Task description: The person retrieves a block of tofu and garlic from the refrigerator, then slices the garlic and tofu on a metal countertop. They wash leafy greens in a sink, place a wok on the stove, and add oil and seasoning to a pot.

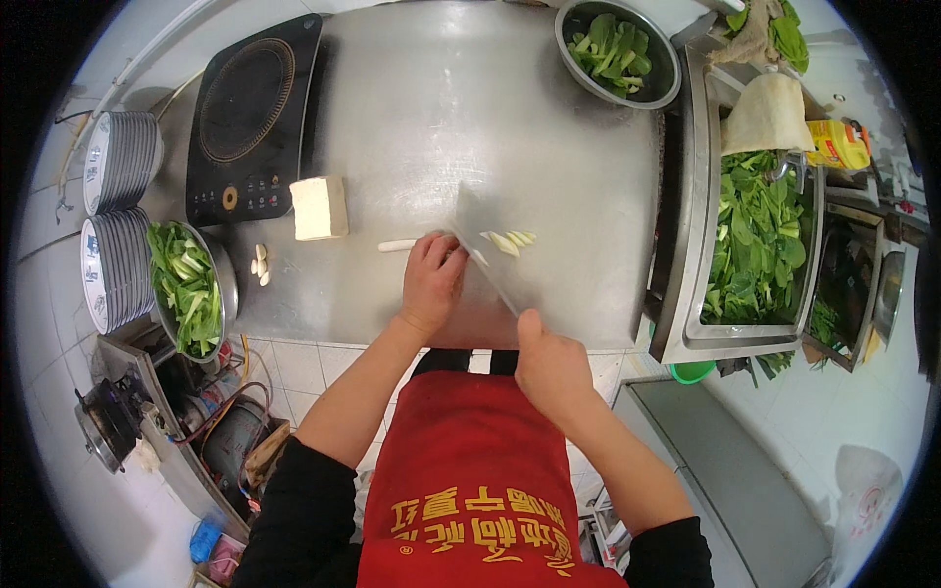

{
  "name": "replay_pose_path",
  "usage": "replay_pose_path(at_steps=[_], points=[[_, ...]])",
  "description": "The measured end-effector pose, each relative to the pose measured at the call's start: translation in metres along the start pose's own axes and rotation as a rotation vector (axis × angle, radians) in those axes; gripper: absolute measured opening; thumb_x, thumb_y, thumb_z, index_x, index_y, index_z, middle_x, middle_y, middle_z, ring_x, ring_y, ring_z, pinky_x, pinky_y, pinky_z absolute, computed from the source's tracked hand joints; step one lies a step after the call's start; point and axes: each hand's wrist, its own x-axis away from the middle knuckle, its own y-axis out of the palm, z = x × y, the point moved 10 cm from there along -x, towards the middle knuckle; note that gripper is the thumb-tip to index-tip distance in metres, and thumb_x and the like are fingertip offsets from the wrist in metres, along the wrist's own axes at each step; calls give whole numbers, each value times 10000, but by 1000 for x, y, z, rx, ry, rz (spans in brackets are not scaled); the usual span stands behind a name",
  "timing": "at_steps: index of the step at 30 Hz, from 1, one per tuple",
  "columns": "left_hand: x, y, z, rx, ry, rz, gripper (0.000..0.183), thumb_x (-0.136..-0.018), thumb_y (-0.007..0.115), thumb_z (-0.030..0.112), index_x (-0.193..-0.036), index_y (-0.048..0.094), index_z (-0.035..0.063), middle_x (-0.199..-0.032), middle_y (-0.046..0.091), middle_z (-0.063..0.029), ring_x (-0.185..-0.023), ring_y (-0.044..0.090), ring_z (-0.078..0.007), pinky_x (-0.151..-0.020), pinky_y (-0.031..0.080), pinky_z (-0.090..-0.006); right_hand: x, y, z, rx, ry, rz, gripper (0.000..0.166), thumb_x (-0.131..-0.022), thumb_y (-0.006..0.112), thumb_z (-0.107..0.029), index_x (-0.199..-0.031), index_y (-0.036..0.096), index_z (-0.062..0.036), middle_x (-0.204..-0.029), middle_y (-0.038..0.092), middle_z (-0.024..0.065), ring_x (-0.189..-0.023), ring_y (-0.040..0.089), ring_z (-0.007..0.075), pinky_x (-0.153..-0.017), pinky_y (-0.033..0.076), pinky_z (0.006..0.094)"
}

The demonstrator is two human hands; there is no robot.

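Note:
My left hand presses a white stalk, likely scallion, against the stainless-steel table. The stalk's far end sticks out to the left of my fingers. In my right hand is the handle of a cleaver. Its blade, partly blurred, slants up and left and reaches my left fingertips. To the right of the blade lie several slanted pale slices. A block of tofu stands left of my left hand, and farther left are several peeled garlic cloves.
A black induction cooker sits at the back left. Stacked bowls and a metal bowl of greens line the left side. Another bowl of greens is at the back right. Leafy greens fill the sink on the right.

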Motion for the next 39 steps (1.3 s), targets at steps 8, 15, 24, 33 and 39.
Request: replay_pose_path(at_steps=[8, 15, 24, 33, 39], points=[[7, -4, -8, 93, -26, 20, 226, -710, 611, -39, -925, 624, 30, -980, 581, -107, -957, 536, -329, -813, 458, -404, -27, 10, -1, -28, -24, 92, 177, -779, 520, -19, -922, 417, -24, -775, 617, 167, -623, 635, 362, -530, 509, 452], [1, -10, -1, 17, 22, 61, 192, -726, 624, -11, -907, 634, 52, -965, 587, -64, -943, 533, -296, -817, 440, -394, -19, 16, -15, -24, -42, 40, 176, -785, 518, -27, -925, 412, -27, -764, 612, 176, -616, 636, 351, -532, 511, 453], [4, -13, -13, 53, -53, 71, 196, -715, 626, -13, -903, 624, 39, -976, 589, -96, -942, 521, -327, -841, 421, -409, -5, 4, -20, -23, -34, -60, 202, -765, 543, -24, -921, 413, -21, -776, 616, 187, -647, 634, 374, -556, 515, 454], [5, -23, -29, 80, -50, 59, 204, -723, 607, -34, -914, 626, 31, -971, 586, -106, -929, 527, -322, -815, 438, -396, -28, 7, -3, -31, -8, 9, 246, -778, 528, -34, -1004, 436, -4, -770, 620, 180, -637, 637, 371, -542, 513, 454], [1, -25, -18, 9, -19, 59, 184, -746, 606, -27, -917, 626, 37, -969, 584, -103, -912, 523, -322, -805, 439, -392, -23, 21, -21, -30, -46, -16, 220, -766, 534, -33, -953, 420, -18, -753, 616, 183, -625, 634, 369, -538, 506, 461]])
